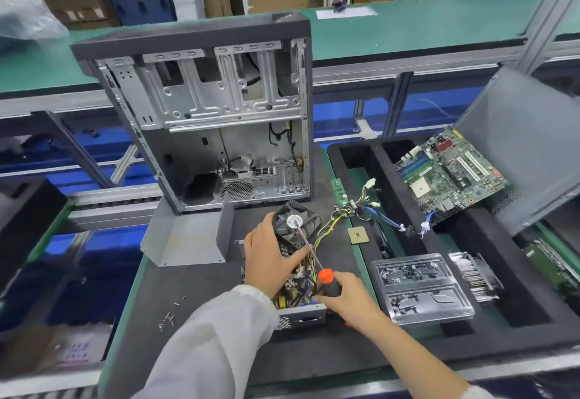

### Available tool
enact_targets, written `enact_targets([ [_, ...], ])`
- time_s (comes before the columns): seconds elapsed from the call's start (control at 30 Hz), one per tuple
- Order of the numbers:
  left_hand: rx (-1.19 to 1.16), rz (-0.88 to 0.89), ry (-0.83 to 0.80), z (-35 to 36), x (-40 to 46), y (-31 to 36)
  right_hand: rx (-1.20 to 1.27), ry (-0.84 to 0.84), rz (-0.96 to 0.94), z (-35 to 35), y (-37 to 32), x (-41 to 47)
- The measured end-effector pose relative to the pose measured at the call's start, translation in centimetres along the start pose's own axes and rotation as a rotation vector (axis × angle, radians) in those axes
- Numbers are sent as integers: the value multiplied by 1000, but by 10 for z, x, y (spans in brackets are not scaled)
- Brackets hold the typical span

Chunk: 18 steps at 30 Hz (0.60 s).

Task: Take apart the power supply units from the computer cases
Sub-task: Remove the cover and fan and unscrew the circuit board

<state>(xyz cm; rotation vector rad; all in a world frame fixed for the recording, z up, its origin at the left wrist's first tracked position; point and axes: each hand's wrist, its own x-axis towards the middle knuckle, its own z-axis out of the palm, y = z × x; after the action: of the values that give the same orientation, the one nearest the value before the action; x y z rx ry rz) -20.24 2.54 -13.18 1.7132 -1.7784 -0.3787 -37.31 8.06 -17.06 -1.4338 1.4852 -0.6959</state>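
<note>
Head view
Grip: right hand (346,299) is wrapping its fingers round the black-and-orange handle of a long steel-shafted screwdriver (326,282); left hand (270,260) is curling over the opened grey sheet-metal power supply unit (298,298), thumb stretched toward the shaft and fingers hooked behind the black square cooling fan (296,221).
Position of the unit: it is lying on the dark foam mat (201,320) just in front of the gutted black-and-silver computer case (213,116), with its bent grey metal cover (185,240) lifted off and sitting in front of the case's left corner.
Long axis: it is running from the person toward the case, the vented metal end nearest the person and the fan end pointing at the case; the circuit board is facing up, and the fan is tipping upward off it.
Tool line: the shaft is slanting toward the case, its tip sitting at the fan's round hub label.
Risk, slip: the tip could be skidding off the fan into the left thumb, which is lying right beside the shaft.
Risk, wiring: the yellow-and-black cable bundle (337,219), trailing right of the case's near edge, could be snagging if the fan is pulled free.
Risk, loose parts: small screws (168,320) left of the unit could be rolling off the mat.
</note>
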Motion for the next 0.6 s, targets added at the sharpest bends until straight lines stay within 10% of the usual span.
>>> enact_targets([
  [0.6,26,35,26,7,0,-6,12,201,-115,17,12,-9],
])
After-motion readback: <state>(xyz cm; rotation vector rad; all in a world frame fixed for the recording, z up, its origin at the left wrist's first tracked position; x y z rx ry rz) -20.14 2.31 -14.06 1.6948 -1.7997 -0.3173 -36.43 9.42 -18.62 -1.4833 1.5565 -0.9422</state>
